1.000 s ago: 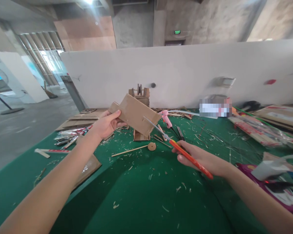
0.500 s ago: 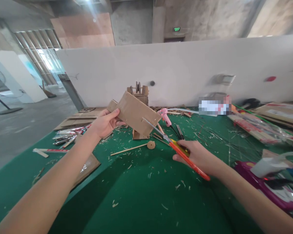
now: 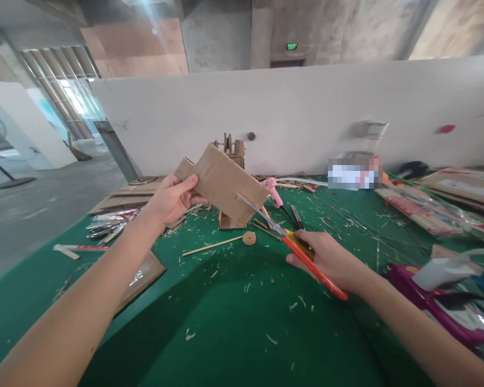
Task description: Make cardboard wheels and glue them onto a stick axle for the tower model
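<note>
My left hand (image 3: pixel 177 199) pinches a brown cardboard piece (image 3: pixel 229 183) by its left end, thumb in front and fingers behind, holding it tilted above the table. In my right hand (image 3: pixel 322 255) is a pair of long-nosed pliers (image 3: pixel 294 250) with red and yellow handles. Their thin metal jaws reach the cardboard's lower right face at a small mark; whether the tip pierces it I cannot tell. Behind the piece, partly hidden, stands a cardboard structure (image 3: pixel 239 150) with wheel-like discs on top. Below lies a wooden stick (image 3: pixel 212 246) ending at a round cardboard disc (image 3: pixel 249 238).
A pink glue gun (image 3: pixel 272 191) and a dark-handled cutter (image 3: pixel 296 216) lie beyond my right hand. A purple power strip (image 3: pixel 427 306) with plugs sits at right. Cardboard sheets (image 3: pixel 129 193) and plastic-wrapped sticks (image 3: pixel 108 223) lie left. Scraps litter the green table (image 3: pixel 242 322).
The cardboard has shifted very slightly, its right corner a little further right. Both hands keep their hold, and the pliers' tip stays at the same mark.
</note>
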`<state>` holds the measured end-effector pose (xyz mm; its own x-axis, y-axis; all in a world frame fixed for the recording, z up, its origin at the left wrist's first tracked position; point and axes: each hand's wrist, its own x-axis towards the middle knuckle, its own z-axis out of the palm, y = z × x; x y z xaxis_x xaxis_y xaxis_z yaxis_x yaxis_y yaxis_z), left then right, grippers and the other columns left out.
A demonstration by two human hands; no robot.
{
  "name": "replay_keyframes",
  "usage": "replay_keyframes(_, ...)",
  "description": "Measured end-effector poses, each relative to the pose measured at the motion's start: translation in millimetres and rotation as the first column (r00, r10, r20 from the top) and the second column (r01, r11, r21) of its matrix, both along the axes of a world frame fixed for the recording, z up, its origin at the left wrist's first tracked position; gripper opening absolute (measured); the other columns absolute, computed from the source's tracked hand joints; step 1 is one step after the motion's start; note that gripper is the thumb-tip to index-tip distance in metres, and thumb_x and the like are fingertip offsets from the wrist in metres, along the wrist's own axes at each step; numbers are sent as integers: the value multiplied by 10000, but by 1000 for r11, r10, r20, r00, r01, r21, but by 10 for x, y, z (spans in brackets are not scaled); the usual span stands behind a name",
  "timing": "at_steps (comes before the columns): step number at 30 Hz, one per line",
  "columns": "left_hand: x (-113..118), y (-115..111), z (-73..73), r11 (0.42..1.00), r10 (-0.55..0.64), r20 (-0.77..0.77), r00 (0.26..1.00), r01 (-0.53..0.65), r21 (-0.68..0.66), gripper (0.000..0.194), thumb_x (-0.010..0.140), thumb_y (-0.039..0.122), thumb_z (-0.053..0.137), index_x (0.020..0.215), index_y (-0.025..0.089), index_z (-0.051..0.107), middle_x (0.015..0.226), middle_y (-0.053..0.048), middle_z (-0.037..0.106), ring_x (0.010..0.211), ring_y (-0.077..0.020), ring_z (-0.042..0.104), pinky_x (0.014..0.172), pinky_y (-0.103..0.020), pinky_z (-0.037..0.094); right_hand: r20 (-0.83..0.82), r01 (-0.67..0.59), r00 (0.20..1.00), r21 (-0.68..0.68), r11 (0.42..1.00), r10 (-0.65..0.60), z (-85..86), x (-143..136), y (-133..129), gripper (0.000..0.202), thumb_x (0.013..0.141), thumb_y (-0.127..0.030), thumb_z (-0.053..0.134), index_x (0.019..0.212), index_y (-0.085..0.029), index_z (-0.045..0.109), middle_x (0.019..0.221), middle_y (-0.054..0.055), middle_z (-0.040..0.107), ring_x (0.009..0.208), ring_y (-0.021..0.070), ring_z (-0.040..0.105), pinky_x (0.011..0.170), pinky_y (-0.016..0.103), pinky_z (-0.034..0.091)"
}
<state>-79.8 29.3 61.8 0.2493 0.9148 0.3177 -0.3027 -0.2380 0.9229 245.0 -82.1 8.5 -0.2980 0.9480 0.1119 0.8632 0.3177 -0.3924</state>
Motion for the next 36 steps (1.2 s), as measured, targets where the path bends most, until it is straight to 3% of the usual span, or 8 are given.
replay_keyframes(7,-24,22,64,998,54,1,999,-54,9,101,809,194,639,881,124,640,763,-56,714,737,-218,724,662,-332,643,-57,-139,989,-45,989,136,59,-14,-62,386,888,-567,424,943,-189,483,898,92,600,765,232,579,645,347,461)
replay_keyframes(12,-31,9,87,995,98,-7,995,-98,-8,105,826,195,608,896,122,635,811,-78,724,726,-216,723,651,-323,644,-66,-147,988,-65,987,143,62,-25,-91,419,877,-597,430,948,-186,465,924,100,577,812,249,574,711,387,483)
replay_keyframes(21,29,-43,99,999,40,-24,999,-40,6,129,821,204,623,925,130,641,783,-61,708,724,-207,717,664,-318,641,-75,-119,990,-15,993,117,3,-28,-56,421,867,-559,506,1037,-175,523,956,101,606,821,237,582,702,347,476)
replay_keyframes(28,54,-75,109,999,33,-16,999,-33,-1,134,810,200,647,923,128,647,789,-62,706,701,-193,709,627,-282,637,-28,-32,999,21,999,32,-15,-18,-26,323,853,-505,549,890,-184,568,818,73,626,672,191,569,588,294,427)
replay_keyframes(36,96,-91,103,999,36,-5,999,-36,-11,115,800,194,663,894,128,651,734,-41,692,670,-181,703,646,-291,641,70,-26,997,91,996,19,-67,-21,-37,380,890,-545,445,704,-214,468,617,15,531,526,156,493,505,273,354)
